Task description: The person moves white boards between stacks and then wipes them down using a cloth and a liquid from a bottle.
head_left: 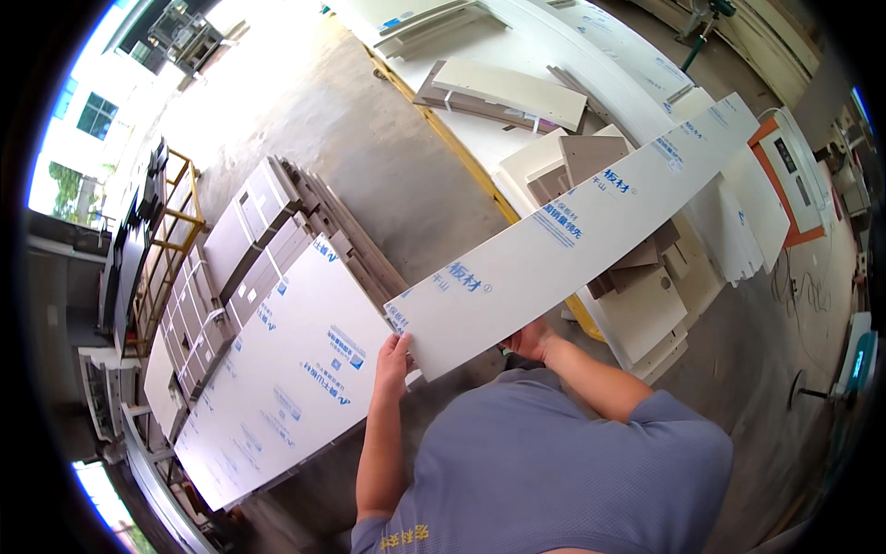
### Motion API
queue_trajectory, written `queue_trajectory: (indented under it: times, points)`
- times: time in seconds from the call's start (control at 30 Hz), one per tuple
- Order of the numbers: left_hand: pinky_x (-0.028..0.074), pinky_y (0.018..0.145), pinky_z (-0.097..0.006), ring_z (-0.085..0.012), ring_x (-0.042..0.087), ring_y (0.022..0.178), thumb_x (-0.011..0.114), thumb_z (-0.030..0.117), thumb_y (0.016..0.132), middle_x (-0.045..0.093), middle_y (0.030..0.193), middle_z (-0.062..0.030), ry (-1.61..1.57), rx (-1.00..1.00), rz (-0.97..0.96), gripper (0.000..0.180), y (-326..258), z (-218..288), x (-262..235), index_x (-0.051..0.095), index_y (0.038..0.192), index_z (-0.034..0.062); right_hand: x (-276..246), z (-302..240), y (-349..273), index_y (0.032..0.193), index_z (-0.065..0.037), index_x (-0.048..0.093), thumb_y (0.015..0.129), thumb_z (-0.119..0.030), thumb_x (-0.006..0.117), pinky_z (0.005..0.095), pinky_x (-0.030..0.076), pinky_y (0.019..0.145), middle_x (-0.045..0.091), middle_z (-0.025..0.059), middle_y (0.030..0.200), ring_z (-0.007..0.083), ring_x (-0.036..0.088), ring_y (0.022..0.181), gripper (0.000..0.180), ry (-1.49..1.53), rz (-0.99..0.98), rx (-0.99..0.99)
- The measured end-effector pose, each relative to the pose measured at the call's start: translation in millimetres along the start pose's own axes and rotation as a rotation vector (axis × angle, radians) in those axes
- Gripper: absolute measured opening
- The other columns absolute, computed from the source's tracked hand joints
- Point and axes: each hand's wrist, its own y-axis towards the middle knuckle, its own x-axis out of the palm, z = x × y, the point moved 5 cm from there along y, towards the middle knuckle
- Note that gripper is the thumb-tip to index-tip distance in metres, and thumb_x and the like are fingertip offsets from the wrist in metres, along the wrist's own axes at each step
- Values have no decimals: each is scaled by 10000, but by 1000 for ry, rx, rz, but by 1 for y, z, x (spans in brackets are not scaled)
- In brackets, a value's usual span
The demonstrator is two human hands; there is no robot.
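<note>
A long white board [517,263] with blue print stretches from in front of my body up to the far right. My left hand [394,360] grips its near left corner, thumb on the top face. Farther along the near edge, my right hand [531,340] holds the board from below, its fingers partly hidden under it. The board's far end passes above stacked panels on the right. Close to my left hand lies a wide white printed sheet [286,388] on a low stack.
Strapped bundles of grey panels [254,217] stand at left, beside a yellow rack [180,208]. A white-topped table with a yellow edge [443,134] carries loose panels [508,88]. Smaller boards [646,309] are piled at right, near an orange-framed panel [792,180]. Concrete floor [378,166] runs between the stacks.
</note>
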Motion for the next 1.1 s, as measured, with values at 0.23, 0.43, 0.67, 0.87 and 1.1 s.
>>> queue_trajectory:
  times: [0.23,0.43,0.67,0.87,1.1]
  points:
    - [555,720,-299,-129,653,825,523,317,1039,653,1011,-34,-95,-9,10,283,-2,-19,-23,581,1175,75,-87,36,19,1231,-80,634,1032,-329,447,322,546,861,720,91,1113,196,689,951,370,-586,218,267]
    - [555,790,-345,-220,688,920,514,379,1022,691,1119,-139,-167,-107,132,397,-30,-80,-98,552,1241,50,-101,86,55,901,-13,733,961,-322,583,286,490,735,726,45,862,129,639,803,349,-1387,89,104]
    - [552,823,-432,-294,689,990,520,453,1010,669,1193,-186,-421,-328,529,484,-91,-317,-322,518,1292,59,-54,231,157,1138,18,676,927,-355,655,361,506,873,706,173,1005,237,662,952,430,-1668,26,132]
    - [529,652,-394,-262,658,809,559,440,998,645,1106,-152,-623,-378,824,495,-109,-406,-512,523,1285,38,-100,263,283,1245,106,552,963,-358,618,402,504,899,668,199,1151,284,642,1056,547,-1856,277,-64]
    - [510,543,-372,-254,635,717,556,498,990,638,960,-146,-860,-321,1143,533,-85,-452,-677,588,1100,-22,-66,293,320,1375,69,505,1026,-466,504,421,497,1000,607,163,1340,316,616,1170,638,-1126,476,41]
